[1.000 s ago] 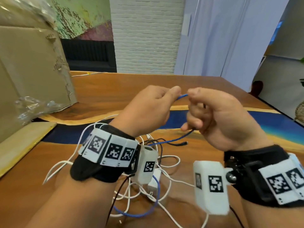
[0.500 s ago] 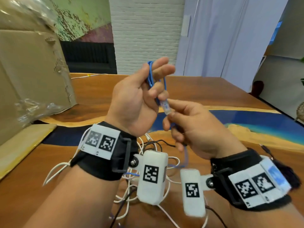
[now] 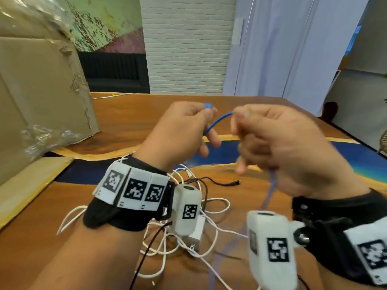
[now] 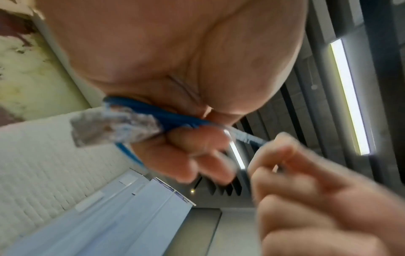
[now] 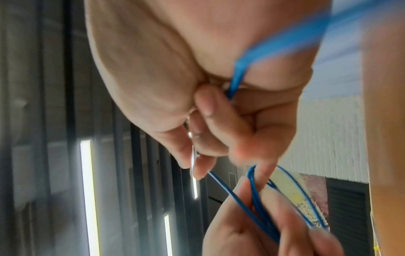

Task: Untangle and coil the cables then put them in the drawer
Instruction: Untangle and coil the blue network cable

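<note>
**Coiling the blue cable, mid-wrap**

Left hand [image 3: 184, 130] is curled round a few loops of the thin blue network cable [image 3: 217, 122], with the clear plastic plug [image 4: 114, 126] sticking out past the fingers in the left wrist view. Right hand [image 3: 287, 147] pinches the free run of that cable just beside the left hand; the rest trails down, blurred, toward the bench [image 3: 134, 122].

How I'd do this step:
- Keep the left hand as the fixed former and let the right hand feed.
- Lay each turn beside the last one, same loop size.
- Let the cable slide through the right fingers so twist runs out to the free end.
- Watch the tail: it drops into the pile below and probably snags if yanked.
- Keep the plug outside the bundle so the end can lock the coil.

Still on the bench under the wrists: tangled white charging cables [image 3: 211, 206], a white plug-in adapter [image 3: 198, 231] and a thin black cable [image 3: 217, 183], all uncoiled.

Containers: no drawer shows in any view. A large brown cardboard box [image 3: 41, 91] stands on the bench at left with crumpled clear plastic wrap [image 3: 41, 137] against it; can't see its contents.
</note>
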`<state>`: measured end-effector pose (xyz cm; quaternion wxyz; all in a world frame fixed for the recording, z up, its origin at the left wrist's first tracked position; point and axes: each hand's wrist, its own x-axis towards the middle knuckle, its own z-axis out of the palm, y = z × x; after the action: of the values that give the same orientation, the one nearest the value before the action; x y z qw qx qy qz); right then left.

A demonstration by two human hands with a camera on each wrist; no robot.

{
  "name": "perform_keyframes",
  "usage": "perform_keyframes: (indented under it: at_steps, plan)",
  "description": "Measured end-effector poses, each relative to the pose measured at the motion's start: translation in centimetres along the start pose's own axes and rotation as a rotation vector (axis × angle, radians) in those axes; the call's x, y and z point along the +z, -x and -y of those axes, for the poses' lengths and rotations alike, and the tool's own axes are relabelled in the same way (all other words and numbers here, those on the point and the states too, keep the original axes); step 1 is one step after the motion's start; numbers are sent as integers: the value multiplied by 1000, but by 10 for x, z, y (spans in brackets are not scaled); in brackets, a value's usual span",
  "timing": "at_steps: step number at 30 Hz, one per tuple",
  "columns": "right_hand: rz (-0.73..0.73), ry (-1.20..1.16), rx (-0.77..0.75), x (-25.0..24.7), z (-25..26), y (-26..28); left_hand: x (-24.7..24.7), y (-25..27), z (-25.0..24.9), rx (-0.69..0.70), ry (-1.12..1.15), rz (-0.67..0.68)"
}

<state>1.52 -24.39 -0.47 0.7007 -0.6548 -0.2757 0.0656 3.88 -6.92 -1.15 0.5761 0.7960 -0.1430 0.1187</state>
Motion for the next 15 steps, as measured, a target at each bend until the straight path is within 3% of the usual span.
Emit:
perform_keyframes:
  at_steps: [5,7,11,15]
  plan:
    - [-202,20,-48,-22,-7,-5,0,8,-9,-26,101,224]
    - [-248,8,-68,-25,-11,-7,0,7,-9,-67,315,241]
    - [-225,-153,-6,-20,-23,-12,5,5,-13,-100,967,317]
    - [-166,-56,67,-2,-38,-17,13,6,-16,-20,1170,251]
